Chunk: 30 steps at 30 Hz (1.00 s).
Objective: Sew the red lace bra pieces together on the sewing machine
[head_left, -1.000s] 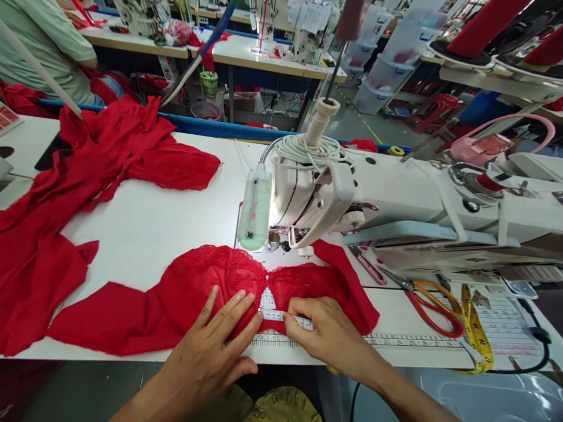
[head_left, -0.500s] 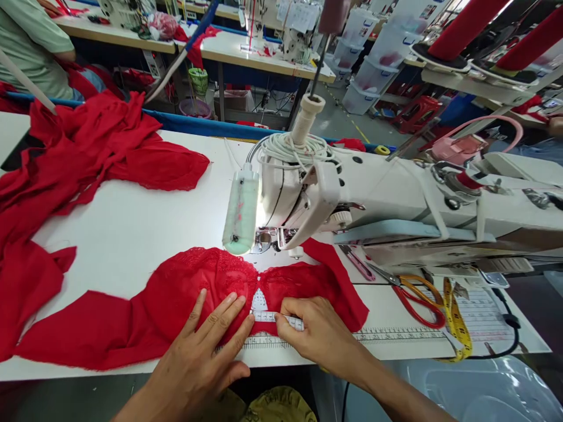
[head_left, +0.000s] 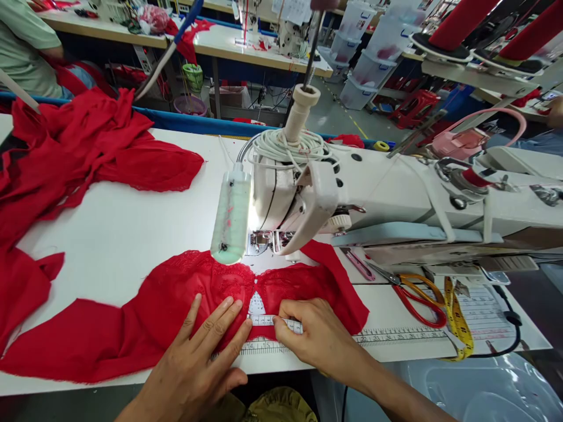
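Observation:
A red lace bra piece (head_left: 176, 293) lies flat on the white table (head_left: 123, 234) in front of the sewing machine (head_left: 352, 193). My left hand (head_left: 197, 357) rests on its left cup with fingers spread flat. My right hand (head_left: 312, 340) pinches a short white measuring tape (head_left: 272, 321) laid across the lower centre of the garment. A printed ruler (head_left: 396, 337) runs along the table's front edge under both hands.
Heaped red fabric (head_left: 65, 152) covers the table's left side. Red-handled scissors (head_left: 413, 296) and a yellow tape measure (head_left: 457, 319) lie to the right. A machine lamp (head_left: 231, 220) hangs above the garment. Another person in green (head_left: 21, 53) sits at the back left.
The view has drifted slightly, so everything sits a little lower left. Both hands stay on the garment and tape in nearly the same pose.

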Each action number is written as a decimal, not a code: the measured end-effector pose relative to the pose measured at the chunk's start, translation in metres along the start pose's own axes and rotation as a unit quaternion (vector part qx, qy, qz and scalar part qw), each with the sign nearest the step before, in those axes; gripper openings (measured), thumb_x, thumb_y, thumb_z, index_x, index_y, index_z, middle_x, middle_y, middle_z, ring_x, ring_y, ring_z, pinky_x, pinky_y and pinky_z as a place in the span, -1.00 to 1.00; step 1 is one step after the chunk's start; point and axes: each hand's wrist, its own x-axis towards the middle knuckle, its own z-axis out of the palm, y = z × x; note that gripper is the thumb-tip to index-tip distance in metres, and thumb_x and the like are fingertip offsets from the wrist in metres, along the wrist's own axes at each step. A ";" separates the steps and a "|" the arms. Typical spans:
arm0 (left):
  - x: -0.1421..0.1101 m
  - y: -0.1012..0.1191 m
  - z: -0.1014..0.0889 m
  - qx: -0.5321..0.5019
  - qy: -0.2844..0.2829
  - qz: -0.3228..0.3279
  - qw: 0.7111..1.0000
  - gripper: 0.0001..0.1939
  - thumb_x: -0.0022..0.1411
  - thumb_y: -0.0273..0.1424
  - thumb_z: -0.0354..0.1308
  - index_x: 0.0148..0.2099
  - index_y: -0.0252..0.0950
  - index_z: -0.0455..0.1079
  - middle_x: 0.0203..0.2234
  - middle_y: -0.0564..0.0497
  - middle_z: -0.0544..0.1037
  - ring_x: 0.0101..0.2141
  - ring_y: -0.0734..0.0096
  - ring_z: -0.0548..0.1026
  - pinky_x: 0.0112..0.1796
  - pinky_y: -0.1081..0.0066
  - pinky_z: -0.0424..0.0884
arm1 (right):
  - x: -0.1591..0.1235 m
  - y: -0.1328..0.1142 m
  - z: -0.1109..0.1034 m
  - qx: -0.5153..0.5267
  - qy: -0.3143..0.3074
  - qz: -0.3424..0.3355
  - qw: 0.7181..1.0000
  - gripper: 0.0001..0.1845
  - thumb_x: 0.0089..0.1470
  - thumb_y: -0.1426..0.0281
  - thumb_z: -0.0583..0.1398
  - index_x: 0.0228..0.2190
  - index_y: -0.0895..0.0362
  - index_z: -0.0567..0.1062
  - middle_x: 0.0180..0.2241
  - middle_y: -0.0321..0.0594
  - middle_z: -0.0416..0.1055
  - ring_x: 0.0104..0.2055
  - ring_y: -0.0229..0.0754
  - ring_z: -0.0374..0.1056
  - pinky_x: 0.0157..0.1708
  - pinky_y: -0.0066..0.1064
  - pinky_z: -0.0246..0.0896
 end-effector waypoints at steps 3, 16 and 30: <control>-0.001 0.001 0.001 0.002 -0.002 0.001 1.000 -0.56 0.40 -0.25 0.12 0.25 -0.26 0.36 0.23 -0.14 0.41 0.27 0.10 0.29 0.37 -0.08 -0.21 | 0.000 0.001 0.002 0.004 0.008 -0.010 1.000 -0.65 0.14 0.38 0.10 -0.64 0.09 0.15 -0.63 -0.41 0.22 -0.55 -0.31 0.07 -0.45 -0.38 -0.16; -0.003 -0.001 -0.011 -0.001 -0.017 0.008 1.000 -0.58 0.43 -0.22 0.09 0.25 -0.23 0.37 0.24 -0.15 0.39 0.27 0.14 0.29 0.36 -0.04 -0.15 | -0.056 0.005 -0.034 0.031 -0.156 -0.161 0.974 -0.80 0.19 0.30 0.24 -0.45 0.03 0.59 -0.47 -0.38 0.51 -0.39 -0.27 0.39 -0.33 -0.47 0.13; 0.026 -0.008 0.007 -0.067 0.019 -0.081 0.994 -0.47 0.47 -0.23 -0.01 0.37 -0.35 0.11 0.22 -0.23 0.39 0.23 0.10 0.34 0.21 -0.01 0.31 | 0.006 0.015 0.017 -0.118 0.152 -0.288 0.938 -0.42 0.22 0.20 0.26 0.19 0.12 0.34 0.17 0.00 0.35 0.21 0.05 0.25 0.20 -0.04 0.23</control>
